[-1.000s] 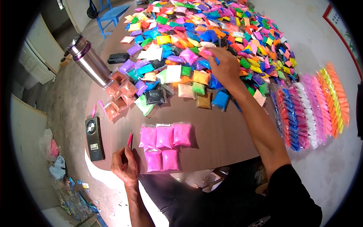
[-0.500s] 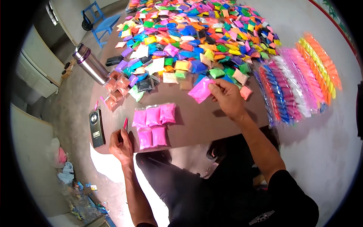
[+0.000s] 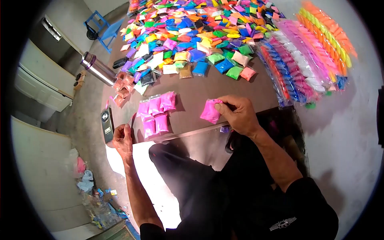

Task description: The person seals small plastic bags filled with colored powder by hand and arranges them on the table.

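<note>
Table [image 3: 188, 108], packet heap [image 3: 192, 38], flask [image 3: 100, 71], right hand [image 3: 241, 116] pinching pink packet [image 3: 210, 111]

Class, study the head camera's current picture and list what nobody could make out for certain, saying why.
All in the head view:
- Far end of the packet pile: cut off by the top edge.
- Gripped corner of the pink packet: covered by the right hand.
- Lower end of the thin tool: hidden by the left hand.
- Print on the phone: too small.

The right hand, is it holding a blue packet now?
No, the right hand pinches a pink packet by its edge, apart from the five grouped pink packets.
</note>
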Available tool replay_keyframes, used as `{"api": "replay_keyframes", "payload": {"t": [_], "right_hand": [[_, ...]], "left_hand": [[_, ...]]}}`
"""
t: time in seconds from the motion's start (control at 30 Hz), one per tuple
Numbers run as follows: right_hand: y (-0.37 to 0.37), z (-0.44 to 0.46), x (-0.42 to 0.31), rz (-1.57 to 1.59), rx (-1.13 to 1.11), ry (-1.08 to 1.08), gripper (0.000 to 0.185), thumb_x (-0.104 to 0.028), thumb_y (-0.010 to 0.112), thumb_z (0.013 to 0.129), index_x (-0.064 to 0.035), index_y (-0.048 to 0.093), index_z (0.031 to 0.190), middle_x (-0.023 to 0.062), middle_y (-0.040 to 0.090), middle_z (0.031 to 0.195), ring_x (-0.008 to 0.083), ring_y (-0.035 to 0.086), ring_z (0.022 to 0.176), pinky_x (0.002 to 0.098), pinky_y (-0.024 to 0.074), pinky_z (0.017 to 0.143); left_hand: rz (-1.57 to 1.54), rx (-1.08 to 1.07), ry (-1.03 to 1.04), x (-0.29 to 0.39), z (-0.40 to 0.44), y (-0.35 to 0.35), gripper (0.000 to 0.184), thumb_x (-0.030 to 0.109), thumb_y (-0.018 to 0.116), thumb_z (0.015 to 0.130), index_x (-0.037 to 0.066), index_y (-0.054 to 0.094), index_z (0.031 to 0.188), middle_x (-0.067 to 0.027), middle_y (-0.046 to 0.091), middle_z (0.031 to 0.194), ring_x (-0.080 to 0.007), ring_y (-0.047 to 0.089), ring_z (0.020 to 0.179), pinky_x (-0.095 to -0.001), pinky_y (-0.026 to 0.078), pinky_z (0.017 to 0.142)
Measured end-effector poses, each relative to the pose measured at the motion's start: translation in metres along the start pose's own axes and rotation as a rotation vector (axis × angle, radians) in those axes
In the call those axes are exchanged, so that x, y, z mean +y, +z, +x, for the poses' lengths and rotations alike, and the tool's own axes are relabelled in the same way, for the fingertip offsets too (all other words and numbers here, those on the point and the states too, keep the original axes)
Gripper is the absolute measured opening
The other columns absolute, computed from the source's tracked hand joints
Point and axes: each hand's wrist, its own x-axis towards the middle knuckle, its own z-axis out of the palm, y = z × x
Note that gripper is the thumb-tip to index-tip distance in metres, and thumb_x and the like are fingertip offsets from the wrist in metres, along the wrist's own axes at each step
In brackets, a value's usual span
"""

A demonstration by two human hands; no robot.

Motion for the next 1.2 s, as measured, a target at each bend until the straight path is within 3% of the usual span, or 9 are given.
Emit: {"api": "replay_keyframes", "payload": {"t": [0.23, 0.43, 0.57, 0.83, 1.0, 1.2], "right_hand": [[-0.006, -0.016, 0.018, 0.265, 0.07, 0.067, 0.016, -0.012, 0.066, 0.099, 0.0034, 0.07, 0.102, -0.0036, 0.061, 0.077, 0.0029, 0.051, 0.069, 0.0242, 0.0425, 0.058], [-0.019, -0.034, 0.027, 0.425, 0.083, 0.223, 0.018, -0.019, 0.061, 0.104, -0.0019, 0.066, 0.104, -0.003, 0.061, 0.08, 0.0047, 0.054, 0.068, 0.0231, 0.0465, 0.058], [-0.022, -0.05, 0.039, 0.587, 0.089, 0.333, 0.02, -0.022, 0.057, 0.107, -0.0048, 0.065, 0.114, -0.0042, 0.063, 0.088, 0.003, 0.056, 0.072, 0.0205, 0.0489, 0.064], [-0.014, -0.068, 0.054, 0.622, 0.13, 0.378, 0.023, -0.016, 0.074, 0.096, -0.0056, 0.064, 0.115, -0.0027, 0.065, 0.09, 0.0043, 0.058, 0.072, 0.0201, 0.0489, 0.064], [-0.014, -0.073, 0.056, 0.62, 0.162, 0.381, 0.023, -0.008, 0.076, 0.092, -0.0025, 0.066, 0.113, -0.0013, 0.068, 0.091, 0.0044, 0.061, 0.078, 0.0209, 0.0508, 0.07], [-0.016, -0.077, 0.06, 0.468, 0.181, 0.291, 0.022, -0.001, 0.074, 0.089, 0.0008, 0.069, 0.111, 0.0011, 0.07, 0.097, 0.0068, 0.065, 0.087, 0.0244, 0.0539, 0.078]], "left_hand": [[0.298, -0.054, 0.123, 0.002, -0.003, -0.001, 0.028, 0.025, 0.073, 0.094, 0.0, 0.07, 0.108, -0.0051, 0.068, 0.086, -0.0126, 0.06, 0.076, -0.0282, 0.051, 0.072], [0.453, -0.107, 0.21, 0.004, -0.006, -0.001, 0.021, 0.014, 0.07, 0.097, 0.001, 0.068, 0.113, -0.0063, 0.069, 0.091, -0.0115, 0.059, 0.072, -0.0271, 0.049, 0.067], [0.411, -0.069, 0.427, -0.024, 0.003, -0.002, 0.019, 0.01, 0.069, 0.097, 0.001, 0.069, 0.114, -0.0071, 0.068, 0.098, -0.0125, 0.059, 0.07, -0.0273, 0.048, 0.064], [0.415, -0.024, 0.355, -0.034, 0.001, -0.001, 0.018, 0.013, 0.069, 0.098, 0.001, 0.069, 0.112, -0.0058, 0.065, 0.092, -0.012, 0.055, 0.066, -0.0282, 0.047, 0.062], [0.404, -0.034, 0.374, -0.031, -0.001, -0.001, 0.019, 0.013, 0.069, 0.098, 0.0, 0.069, 0.112, -0.0052, 0.064, 0.091, -0.0112, 0.053, 0.065, -0.0281, 0.046, 0.06], [0.577, -0.045, 0.41, -0.005, -0.006, 0.009, 0.015, 0.014, 0.069, 0.098, 0.004, 0.072, 0.109, -0.0092, 0.068, 0.098, -0.015, 0.062, 0.07, -0.0294, 0.05, 0.063]]}}
